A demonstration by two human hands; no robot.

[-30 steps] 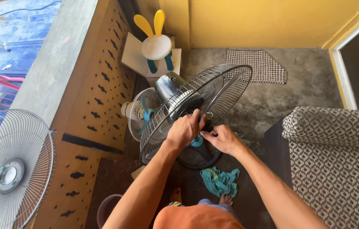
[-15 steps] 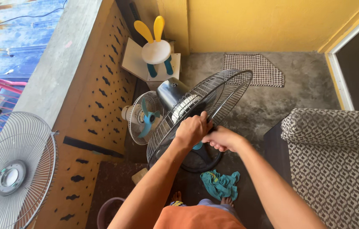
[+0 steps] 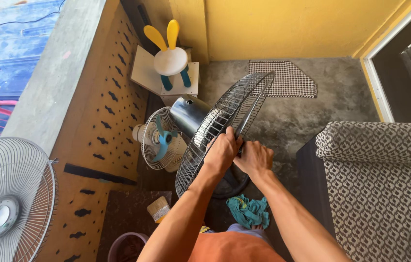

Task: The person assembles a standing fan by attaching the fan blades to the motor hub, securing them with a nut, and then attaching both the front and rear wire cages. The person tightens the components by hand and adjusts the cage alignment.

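Both the left hand (image 3: 222, 150) and the right hand (image 3: 254, 157) close around the rim of the dark wire fan guard (image 3: 225, 126) at frame centre, fingertips hidden behind it. Past the guard stand a small white fan (image 3: 159, 140) and a metal cylinder (image 3: 188, 114); a teal rag (image 3: 249, 211) lies below, and a pale fan grille (image 3: 11, 208) is cut off at lower left.

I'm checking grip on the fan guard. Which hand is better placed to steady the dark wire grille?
Left, probably. The left hand wraps over the dark wire grille rim from above, while the right hand sits lower at the rim's edge beside it.
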